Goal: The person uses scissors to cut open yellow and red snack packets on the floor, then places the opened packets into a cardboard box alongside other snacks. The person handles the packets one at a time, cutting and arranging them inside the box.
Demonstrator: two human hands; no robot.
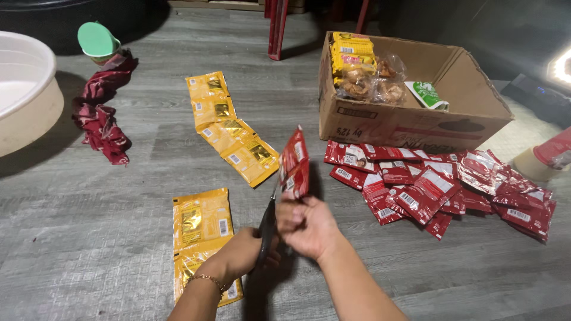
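My left hand (241,254), with a thin bracelet at the wrist, grips a pair of black-handled scissors (267,221) whose blades point up. Just right of it, my right hand (307,226) pinches the bottom of a short strip of red sachets (295,161) and holds it upright. The scissor blades meet the strip's lower left edge. A pile of loose red sachets (440,187) lies on the floor to the right. Strips of yellow sachets lie to the left, one strip (229,128) farther away and another (201,238) beside my left forearm.
An open cardboard box (410,128) behind the red pile holds yellow packs and bagged snacks. A pale basin (27,101), a dark red cloth (104,110) and a green-lidded cup (98,41) sit at the left. A red-capped container (547,157) stands far right on the grey plank floor.
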